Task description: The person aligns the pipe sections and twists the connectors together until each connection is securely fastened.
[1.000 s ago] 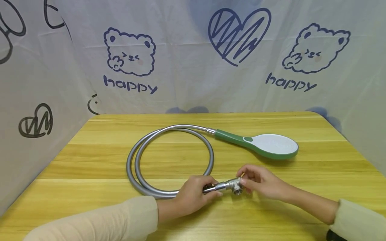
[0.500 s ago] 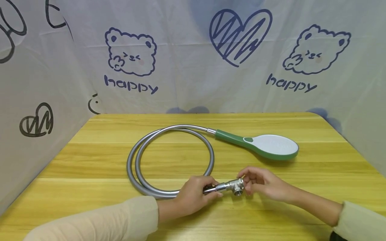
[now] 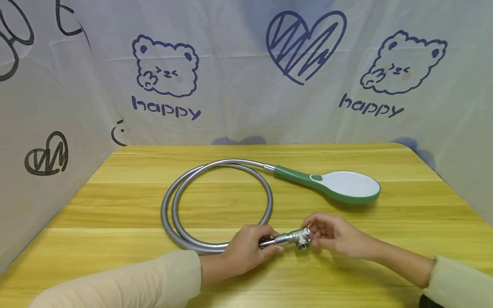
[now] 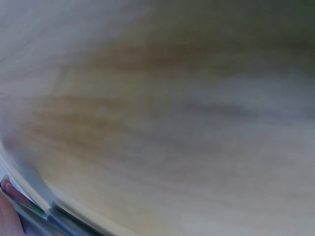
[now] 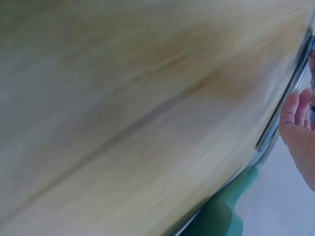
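Observation:
My left hand (image 3: pixel 246 250) grips the chrome end (image 3: pixel 283 238) of a grey shower hose (image 3: pixel 164 209), close above the table. At the tip of that end sits a silver T-shaped pipe fitting (image 3: pixel 301 237), its round side opening turned toward me. Curled fingers and thumb of my right hand (image 3: pixel 340 236) are at the fitting's far right end, index fingertip at its top and thumb low beside the opening. In the right wrist view this hand (image 5: pixel 298 135) shows only at the edge, with the fitting mostly cut off.
Behind the hands lies a green and white shower head (image 3: pixel 352 185), joined to the hose, which is coiled in loops on the wooden table (image 3: pixel 115 201). A white cloth (image 3: pixel 239 102) with drawings hangs behind the table and at both sides.
The right thumb has moved from the front of the fitting down and to the right, uncovering its end. Left hand, hose and shower head have stayed in place.

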Action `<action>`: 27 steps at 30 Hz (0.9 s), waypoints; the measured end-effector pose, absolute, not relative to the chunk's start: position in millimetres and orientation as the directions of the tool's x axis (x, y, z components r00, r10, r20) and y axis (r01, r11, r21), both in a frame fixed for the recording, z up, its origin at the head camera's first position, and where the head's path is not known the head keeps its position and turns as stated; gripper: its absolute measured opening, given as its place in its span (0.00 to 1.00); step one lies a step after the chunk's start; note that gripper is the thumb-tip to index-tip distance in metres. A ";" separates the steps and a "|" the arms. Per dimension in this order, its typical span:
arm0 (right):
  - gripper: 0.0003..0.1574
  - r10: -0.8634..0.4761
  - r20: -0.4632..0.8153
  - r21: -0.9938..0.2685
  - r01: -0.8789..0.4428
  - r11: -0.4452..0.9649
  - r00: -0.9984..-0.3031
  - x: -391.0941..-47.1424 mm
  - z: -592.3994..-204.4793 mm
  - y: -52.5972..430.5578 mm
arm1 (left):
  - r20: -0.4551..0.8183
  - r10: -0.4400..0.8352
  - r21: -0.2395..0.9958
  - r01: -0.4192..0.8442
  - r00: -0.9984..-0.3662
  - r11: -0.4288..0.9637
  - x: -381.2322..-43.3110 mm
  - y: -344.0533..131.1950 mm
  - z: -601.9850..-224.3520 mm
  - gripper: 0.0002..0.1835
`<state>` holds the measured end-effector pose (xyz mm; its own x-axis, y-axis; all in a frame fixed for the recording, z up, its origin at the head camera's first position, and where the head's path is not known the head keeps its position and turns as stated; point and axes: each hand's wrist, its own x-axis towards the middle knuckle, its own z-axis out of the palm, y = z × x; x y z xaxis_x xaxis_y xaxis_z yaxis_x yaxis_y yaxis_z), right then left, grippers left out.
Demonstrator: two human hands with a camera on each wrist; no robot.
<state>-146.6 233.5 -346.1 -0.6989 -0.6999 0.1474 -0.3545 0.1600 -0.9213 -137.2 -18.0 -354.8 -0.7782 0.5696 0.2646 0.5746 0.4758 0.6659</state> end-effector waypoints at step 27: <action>0.18 -0.587 0.169 -0.842 -0.426 0.331 -0.791 -143.9 -343.8 230.5 | 0.276 0.563 0.668 0.577 -0.779 0.470 -137.5 -18.4 -357.1 0.09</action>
<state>-143.9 230.5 -343.8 -0.7914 -0.5874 0.1693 -0.4256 0.3307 -0.8423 -137.5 -18.4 -357.1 -0.7792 0.5626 0.2763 0.5765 0.4702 0.6682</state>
